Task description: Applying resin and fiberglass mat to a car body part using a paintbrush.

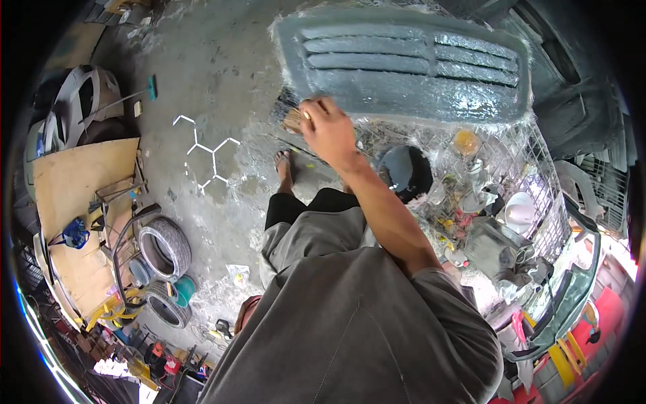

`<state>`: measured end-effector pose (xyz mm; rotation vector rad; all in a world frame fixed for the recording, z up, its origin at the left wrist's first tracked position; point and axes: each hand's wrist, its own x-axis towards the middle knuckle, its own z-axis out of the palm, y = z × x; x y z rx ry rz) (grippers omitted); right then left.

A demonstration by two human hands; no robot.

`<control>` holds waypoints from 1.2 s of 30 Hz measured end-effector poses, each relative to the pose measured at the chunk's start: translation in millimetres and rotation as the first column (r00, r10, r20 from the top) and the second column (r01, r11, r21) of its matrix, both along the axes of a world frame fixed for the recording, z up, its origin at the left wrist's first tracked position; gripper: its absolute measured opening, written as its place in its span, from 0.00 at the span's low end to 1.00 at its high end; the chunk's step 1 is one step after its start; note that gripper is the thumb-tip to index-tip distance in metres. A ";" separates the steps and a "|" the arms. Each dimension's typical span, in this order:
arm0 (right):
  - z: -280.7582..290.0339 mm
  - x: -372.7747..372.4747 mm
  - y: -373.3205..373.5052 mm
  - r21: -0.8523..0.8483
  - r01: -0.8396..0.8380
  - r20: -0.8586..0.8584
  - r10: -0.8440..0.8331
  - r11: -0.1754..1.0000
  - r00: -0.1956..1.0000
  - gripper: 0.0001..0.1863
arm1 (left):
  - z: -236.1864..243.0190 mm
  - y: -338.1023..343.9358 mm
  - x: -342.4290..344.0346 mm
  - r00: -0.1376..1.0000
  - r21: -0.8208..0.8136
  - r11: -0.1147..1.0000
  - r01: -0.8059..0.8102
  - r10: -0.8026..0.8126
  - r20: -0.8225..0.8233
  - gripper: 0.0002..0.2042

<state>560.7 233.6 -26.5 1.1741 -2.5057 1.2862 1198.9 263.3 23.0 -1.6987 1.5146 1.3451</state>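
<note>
My right hand (327, 131) is closed around the wooden handle of a wide paintbrush (293, 121). Its dark bristles lie at the lower left corner of a large grey panel (377, 81). That panel looks wet and glossy, has two sets of raised slats, and shows frayed, whitish fibres along its edges. Whether the bristles touch it, I cannot tell. Below the panel, right of my forearm, a round black container (405, 173) holds dark, shiny liquid. My left hand is out of the picture.
Wire mesh (538, 168) with rags and scraps, including a white bowl (519, 212), lies to the right. At the left are tyres (165, 248), a teal bucket (184, 291), a plywood sheet (81, 182), a car (87, 101) and a teal broom (152, 88).
</note>
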 end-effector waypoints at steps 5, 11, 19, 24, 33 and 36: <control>-11.8 -15.7 -20.4 -0.062 0.168 0.156 -0.157 0.984 0.975 0.06 | -69.2 -82.3 -9.2 0.998 -0.082 0.996 -0.031 0.026 -0.052 0.15; 44.3 -27.1 6.0 0.028 0.291 0.066 -0.293 0.956 0.954 0.05 | -106.2 -182.8 -9.2 0.810 -0.029 0.812 -0.583 0.579 -0.089 0.21; 36.0 -89.8 -123.1 0.327 0.147 -0.060 -0.135 0.934 0.989 0.07 | -162.4 -303.4 36.8 0.838 0.106 0.846 -0.523 0.533 -0.115 0.20; 25.8 -95.8 -126.8 0.173 0.076 -0.338 -0.014 0.982 0.941 0.13 | -144.9 -337.5 -15.5 0.802 0.072 0.827 -0.557 0.558 -0.214 0.22; 61.7 13.6 -26.7 0.743 -0.121 -0.085 0.272 0.658 0.958 0.09 | -178.0 -290.9 47.0 0.884 0.170 0.894 -0.413 0.439 -0.160 0.22; 79.9 -27.6 -49.0 0.538 -0.167 0.089 0.141 0.826 0.986 0.06 | -171.9 -290.8 59.9 0.928 0.108 0.971 -0.211 0.234 -0.289 0.22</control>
